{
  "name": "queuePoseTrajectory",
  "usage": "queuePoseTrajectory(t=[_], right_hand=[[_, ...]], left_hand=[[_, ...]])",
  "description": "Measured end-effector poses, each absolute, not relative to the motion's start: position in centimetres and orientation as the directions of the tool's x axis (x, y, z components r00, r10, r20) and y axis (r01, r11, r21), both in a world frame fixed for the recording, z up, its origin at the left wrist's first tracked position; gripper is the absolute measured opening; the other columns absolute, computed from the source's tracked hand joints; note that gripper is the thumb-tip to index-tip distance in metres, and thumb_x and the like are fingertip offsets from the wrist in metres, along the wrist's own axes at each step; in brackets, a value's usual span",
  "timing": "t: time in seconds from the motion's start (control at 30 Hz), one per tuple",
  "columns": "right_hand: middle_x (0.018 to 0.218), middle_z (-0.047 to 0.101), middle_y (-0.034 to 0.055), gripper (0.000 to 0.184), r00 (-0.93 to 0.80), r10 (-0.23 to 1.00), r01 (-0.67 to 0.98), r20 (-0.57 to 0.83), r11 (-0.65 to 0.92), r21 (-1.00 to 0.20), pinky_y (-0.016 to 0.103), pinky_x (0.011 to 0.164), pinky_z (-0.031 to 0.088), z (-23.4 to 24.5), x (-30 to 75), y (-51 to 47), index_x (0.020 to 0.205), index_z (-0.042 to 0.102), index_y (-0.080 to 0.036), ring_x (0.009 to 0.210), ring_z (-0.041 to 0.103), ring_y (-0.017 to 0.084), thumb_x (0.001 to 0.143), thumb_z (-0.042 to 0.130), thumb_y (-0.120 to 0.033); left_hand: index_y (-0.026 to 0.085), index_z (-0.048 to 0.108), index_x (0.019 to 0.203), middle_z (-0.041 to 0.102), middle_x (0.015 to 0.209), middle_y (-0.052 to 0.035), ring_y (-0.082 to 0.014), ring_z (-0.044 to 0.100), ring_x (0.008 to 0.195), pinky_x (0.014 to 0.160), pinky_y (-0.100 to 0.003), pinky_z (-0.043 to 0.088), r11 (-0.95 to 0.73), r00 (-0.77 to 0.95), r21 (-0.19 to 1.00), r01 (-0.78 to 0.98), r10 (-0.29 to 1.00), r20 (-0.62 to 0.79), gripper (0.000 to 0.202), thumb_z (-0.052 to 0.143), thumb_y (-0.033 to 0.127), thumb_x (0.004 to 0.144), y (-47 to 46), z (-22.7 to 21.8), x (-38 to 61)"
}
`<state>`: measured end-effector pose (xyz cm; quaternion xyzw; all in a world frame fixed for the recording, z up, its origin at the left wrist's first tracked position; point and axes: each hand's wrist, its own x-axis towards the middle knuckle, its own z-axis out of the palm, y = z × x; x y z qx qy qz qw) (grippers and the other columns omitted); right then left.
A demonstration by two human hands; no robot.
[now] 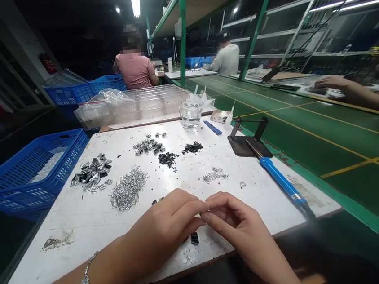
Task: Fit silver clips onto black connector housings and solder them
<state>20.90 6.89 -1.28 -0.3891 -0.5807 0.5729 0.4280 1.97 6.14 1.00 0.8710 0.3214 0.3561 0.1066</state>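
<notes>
My left hand [171,225] and my right hand [235,223] meet fingertip to fingertip over the near part of the white table [94,233]. Both are closed in a pinch around something tiny, mostly hidden by the fingers. Just below them a small black part [194,238] lies on the table, and more dark bits peek out behind my left hand. Beyond are piles of bent metal wire pieces [128,189], shiny metal parts [91,174], small black parts [167,159] and fine silvery pieces [215,174].
A blue soldering iron [281,182] rests on a dark metal stand [248,138] at the right. Behind are a glass mug [191,114], a blue strip [213,127] and clear plastic trays [158,101]. A blue crate [37,171] stands left. Other people sit farther off; a co-worker's hand [332,82] shows right.
</notes>
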Motion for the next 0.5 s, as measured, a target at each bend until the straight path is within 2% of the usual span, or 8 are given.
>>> queuePoseTrajectory(t=[0.07,0.13,0.23,0.33,0.43,0.5], right_hand=[[0.083,0.063,-0.0023,0.013,-0.288,0.957,-0.072,0.022,0.002,-0.997,0.015,0.069,0.047,-1.5,21.3,7.1,0.086,0.065,-0.023,0.077,0.059,0.009,0.079,0.072,-0.031],[0.083,0.062,-0.0032,0.014,-0.246,0.969,-0.086,-0.003,-0.025,-0.996,0.012,0.069,0.046,-1.6,21.7,7.1,0.085,0.066,-0.024,0.077,0.058,0.007,0.076,0.074,-0.030],[0.086,0.061,-0.0034,0.013,-0.218,0.976,-0.111,0.000,-0.024,-0.994,0.011,0.071,0.046,-1.8,21.9,7.1,0.082,0.066,-0.024,0.078,0.058,0.007,0.075,0.076,-0.029],[0.087,0.060,-0.0030,0.013,-0.188,0.982,-0.146,0.020,-0.008,-0.989,0.011,0.071,0.048,-1.9,21.9,7.1,0.079,0.066,-0.024,0.079,0.060,0.007,0.073,0.077,-0.028],[0.087,0.060,-0.0024,0.014,-0.160,0.987,-0.165,0.030,0.003,-0.986,0.012,0.071,0.049,-2.0,21.8,7.1,0.077,0.066,-0.023,0.080,0.061,0.008,0.071,0.078,-0.028],[0.087,0.060,-0.0016,0.014,-0.157,0.987,-0.156,0.024,0.000,-0.988,0.013,0.073,0.050,-2.0,21.7,7.1,0.077,0.066,-0.023,0.081,0.061,0.009,0.071,0.078,-0.028]], left_hand=[[0.013,0.057,0.112,0.066,0.097,-0.0078,-0.0155,0.059,0.093,0.081,-0.026,0.051,-0.725,0.470,0.443,0.527,0.683,0.559,0.026,0.061,0.018,0.087,6.9,1.8,1.1],[0.016,0.062,0.106,0.067,0.096,-0.0061,-0.0158,0.061,0.089,0.077,-0.027,0.051,-0.595,0.335,0.492,0.635,0.787,0.519,0.022,0.062,0.026,0.086,7.9,2.8,0.0],[0.023,0.067,0.092,0.069,0.090,-0.0021,-0.0169,0.060,0.079,0.067,-0.029,0.049,-0.304,0.148,0.557,0.773,0.940,0.307,0.017,0.060,0.037,0.086,9.3,4.2,-2.0],[0.026,0.069,0.087,0.069,0.092,-0.0012,-0.0203,0.059,0.080,0.066,-0.032,0.045,-0.130,0.080,0.482,0.866,0.989,0.124,0.021,0.058,0.044,0.083,10.4,4.9,-4.0],[0.026,0.070,0.086,0.069,0.093,-0.0024,-0.0236,0.059,0.085,0.069,-0.034,0.043,-0.060,0.045,0.371,0.927,0.998,0.047,0.022,0.057,0.043,0.083,11.2,5.0,-5.6],[0.026,0.070,0.085,0.068,0.090,-0.0032,-0.0243,0.058,0.086,0.070,-0.034,0.043,-0.053,0.057,0.338,0.940,0.998,-0.002,0.022,0.058,0.043,0.081,11.4,4.9,-6.3]])
